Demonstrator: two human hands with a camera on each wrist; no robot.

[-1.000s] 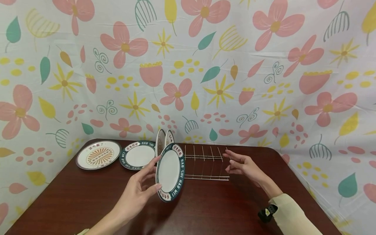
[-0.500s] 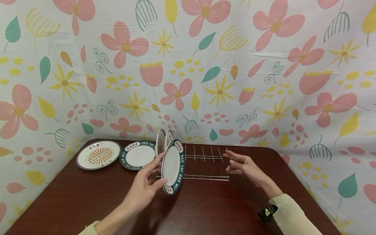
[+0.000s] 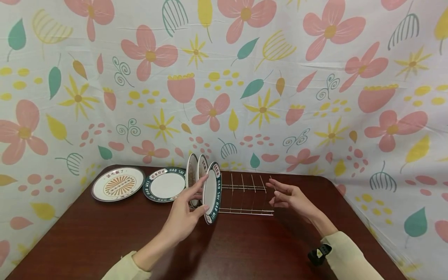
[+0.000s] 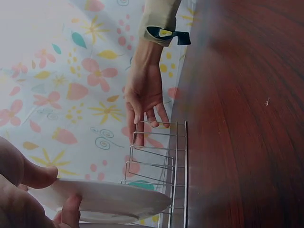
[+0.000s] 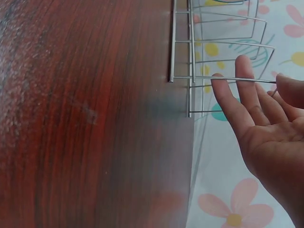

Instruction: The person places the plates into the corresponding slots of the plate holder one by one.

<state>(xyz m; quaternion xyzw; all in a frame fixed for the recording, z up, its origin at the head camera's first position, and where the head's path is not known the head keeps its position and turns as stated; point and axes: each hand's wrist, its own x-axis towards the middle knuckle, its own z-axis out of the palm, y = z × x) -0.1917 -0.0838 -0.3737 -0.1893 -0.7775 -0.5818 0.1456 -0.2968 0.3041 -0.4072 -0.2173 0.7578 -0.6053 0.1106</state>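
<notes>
My left hand [image 3: 182,217] grips a white plate with a green lettered rim [image 3: 211,192], thumb on its face and fingers behind. The plate stands nearly upright at the left part of a wire dish rack [image 4: 186,166], its lower edge close over the front wires. Behind it, two more white plates stand on edge in the rack, a dark-rimmed one [image 3: 191,169] and another [image 3: 202,165], partly hidden. At the rack's right end, my right hand [image 3: 292,200] pinches the end wire between thumb and finger, the other fingers spread.
On the dark red wooden table [image 3: 252,245], a plate with an orange sunburst [image 3: 119,184] lies flat at far left. Beside it lies a green-rimmed plate [image 3: 167,186]. A flower-printed cloth [image 3: 224,77] hangs behind the table. A black wristband [image 3: 318,254] is on the right wrist.
My left hand has moved right and slightly away, carrying the green-rimmed plate to the rack and turning it more edge-on. The right hand has stayed at the rack's end.
</notes>
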